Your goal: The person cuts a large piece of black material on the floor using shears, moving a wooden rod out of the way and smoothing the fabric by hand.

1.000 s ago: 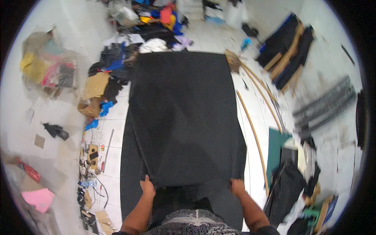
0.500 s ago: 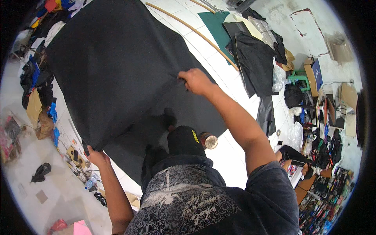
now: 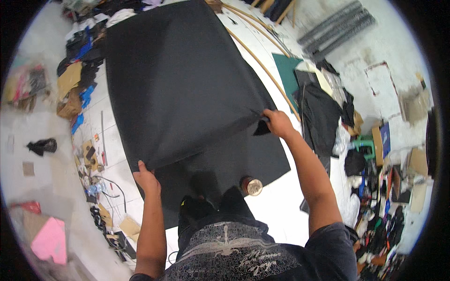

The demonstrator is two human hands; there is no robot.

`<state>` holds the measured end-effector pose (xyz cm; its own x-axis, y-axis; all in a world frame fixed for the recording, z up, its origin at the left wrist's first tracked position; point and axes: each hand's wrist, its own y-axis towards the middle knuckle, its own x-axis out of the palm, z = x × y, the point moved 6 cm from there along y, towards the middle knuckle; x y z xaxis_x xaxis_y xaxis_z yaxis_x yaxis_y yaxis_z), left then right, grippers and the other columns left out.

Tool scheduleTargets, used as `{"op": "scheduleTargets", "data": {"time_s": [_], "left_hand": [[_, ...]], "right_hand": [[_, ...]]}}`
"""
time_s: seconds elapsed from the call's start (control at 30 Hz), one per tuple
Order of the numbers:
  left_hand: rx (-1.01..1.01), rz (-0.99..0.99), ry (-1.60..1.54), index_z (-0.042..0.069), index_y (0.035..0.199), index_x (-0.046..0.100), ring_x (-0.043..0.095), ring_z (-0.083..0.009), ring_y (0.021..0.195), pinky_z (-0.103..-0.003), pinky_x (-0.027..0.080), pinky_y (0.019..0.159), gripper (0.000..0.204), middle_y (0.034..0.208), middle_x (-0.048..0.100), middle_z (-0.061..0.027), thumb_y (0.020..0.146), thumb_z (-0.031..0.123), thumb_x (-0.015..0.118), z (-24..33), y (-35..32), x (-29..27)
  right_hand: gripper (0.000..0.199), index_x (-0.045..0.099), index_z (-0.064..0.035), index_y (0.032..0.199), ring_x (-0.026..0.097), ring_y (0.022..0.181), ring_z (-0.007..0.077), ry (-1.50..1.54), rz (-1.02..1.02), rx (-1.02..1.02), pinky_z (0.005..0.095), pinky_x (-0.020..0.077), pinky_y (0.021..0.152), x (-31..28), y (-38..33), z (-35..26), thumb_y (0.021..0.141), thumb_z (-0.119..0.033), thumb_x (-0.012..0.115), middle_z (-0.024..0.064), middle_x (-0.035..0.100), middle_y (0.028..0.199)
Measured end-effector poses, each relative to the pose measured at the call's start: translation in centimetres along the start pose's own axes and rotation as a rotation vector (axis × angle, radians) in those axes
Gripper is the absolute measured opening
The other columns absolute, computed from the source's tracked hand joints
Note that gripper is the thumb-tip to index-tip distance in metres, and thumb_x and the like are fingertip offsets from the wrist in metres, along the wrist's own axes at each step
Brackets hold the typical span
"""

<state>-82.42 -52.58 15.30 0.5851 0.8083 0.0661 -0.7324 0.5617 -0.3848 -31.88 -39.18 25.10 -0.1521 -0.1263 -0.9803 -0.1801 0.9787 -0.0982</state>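
Note:
A large sheet of black fabric point(image 3: 183, 79) spreads over the floor ahead of me. Its near edge is lifted a little and runs slanting between my two hands. My left hand point(image 3: 148, 180) pinches that edge at the left side. Farther forward on the right, my right hand point(image 3: 280, 124) is closed on the corner, where a small dark flap hangs below the fingers. Beneath the raised edge lies another black layer point(image 3: 225, 161), reaching back to my legs. A round tin point(image 3: 252, 186) stands on this lower layer near its right edge, just in front of me.
Long wooden strips point(image 3: 267, 70) lie along the right of the fabric. Beyond them are a green sheet point(image 3: 286, 75) and a heap of black cloth point(image 3: 319, 114). A green plastic stool point(image 3: 364, 147) stands farther right. Scraps, cables and a clear bottle point(image 3: 96, 188) litter the left floor.
The fabric's near edge has been drawn straighter, with fewer diagonal creases. My right hand has moved out to the right corner. The view has shifted, and my body leans less over the sheet.

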Motion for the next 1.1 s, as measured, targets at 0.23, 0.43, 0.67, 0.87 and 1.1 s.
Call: {"op": "scheduleTargets", "data": {"time_s": [0.23,0.43,0.67,0.87,1.1], "left_hand": [[0.057,-0.055,0.033,-0.007,0.125,0.046,0.059,-0.027,0.103,-0.038,0.053,0.078,0.037,0.124,0.055,-0.0175,0.101,0.02,0.051,-2.3,-9.9,-3.7],[0.078,-0.011,-0.007,-0.011,0.115,0.05,0.06,-0.0264,0.098,-0.038,0.052,0.079,0.034,0.116,0.056,-0.0205,0.099,0.02,0.055,-7.5,-22.8,-9.7],[0.128,-0.052,0.049,-0.009,0.138,0.041,0.054,-0.0299,0.12,-0.038,0.043,0.101,0.046,0.137,0.051,-0.0182,0.1,0.015,0.05,-16.6,-37.7,-21.1],[0.035,-0.034,0.103,-0.001,0.141,0.04,0.058,-0.0315,0.116,-0.043,0.048,0.099,0.045,0.135,0.052,-0.0185,0.099,0.012,0.051,-22.2,-46.1,-26.2],[-0.298,-0.056,-0.132,0.006,0.135,0.045,0.061,-0.0322,0.109,-0.046,0.055,0.089,0.039,0.129,0.055,-0.0168,0.099,0.016,0.053,-35.7,-42.4,-24.4]], "right_hand": [[0.029,0.063,-0.0091,0.103,0.067,0.081,0.0407,-0.056,-0.005,-0.06,0.0495,0.0518,0.073,0.5,-10.6,3.8,0.075,-0.004,0.064,0.0203,0.069,0.084],[0.022,0.062,-0.0121,0.1,0.067,0.077,0.0399,-0.042,0.02,-0.173,0.0508,0.0515,0.07,1.5,-23.8,9.4,0.079,-0.007,0.06,0.0182,0.068,0.078],[0.032,0.063,-0.0098,0.097,0.065,0.074,0.0387,0.053,0.044,-0.194,0.0495,0.0494,0.068,4.0,-40.2,15.2,0.066,-0.003,0.066,0.0161,0.067,0.077],[0.035,0.067,-0.0114,0.102,0.067,0.085,0.0326,0.106,0.039,-0.139,0.0452,0.0474,0.086,4.3,-50.8,17.5,0.069,-0.003,0.065,0.0124,0.07,0.085],[0.036,0.065,-0.01,0.108,0.063,0.104,0.0301,0.088,0.018,-0.15,0.051,0.0435,0.093,20.1,-50.2,24.5,0.073,-0.006,0.064,0.0134,0.068,0.108]]}}
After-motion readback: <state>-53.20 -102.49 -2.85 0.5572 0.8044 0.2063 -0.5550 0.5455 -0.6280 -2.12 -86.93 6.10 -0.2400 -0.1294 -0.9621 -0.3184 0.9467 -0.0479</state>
